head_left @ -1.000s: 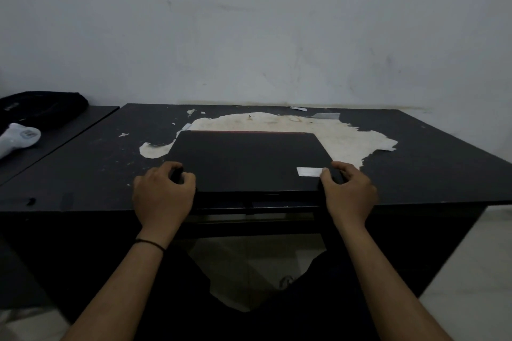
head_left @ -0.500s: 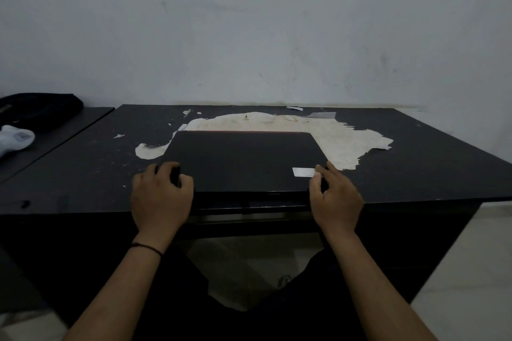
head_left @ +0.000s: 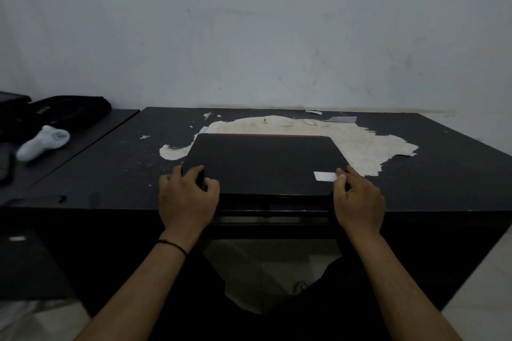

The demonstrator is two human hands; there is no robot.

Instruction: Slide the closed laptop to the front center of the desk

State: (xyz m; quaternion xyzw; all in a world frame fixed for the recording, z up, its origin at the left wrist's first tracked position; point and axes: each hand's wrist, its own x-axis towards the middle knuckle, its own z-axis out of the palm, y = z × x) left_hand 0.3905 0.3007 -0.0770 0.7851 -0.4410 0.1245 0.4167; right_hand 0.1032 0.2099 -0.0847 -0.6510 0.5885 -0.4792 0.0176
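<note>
A closed black laptop (head_left: 266,163) with a small silver sticker near its front right corner lies flat at the front middle of the black desk (head_left: 432,174). Its front edge reaches the desk's front edge. My left hand (head_left: 187,196) grips the laptop's front left corner, fingers curled over the lid. At the front right corner, my right hand (head_left: 357,199) holds the edge, thumb by the sticker.
The desk top has a large pale patch (head_left: 360,144) of peeled surface behind the laptop. On a second black desk at the left lie a white sock (head_left: 41,142) and a black bag (head_left: 63,111). A white wall stands behind. Pale floor shows below.
My right hand has shifted slightly along the laptop's front right corner, fingers now pinching near the sticker. The laptop stays at the front edge. The view has tilted a little.
</note>
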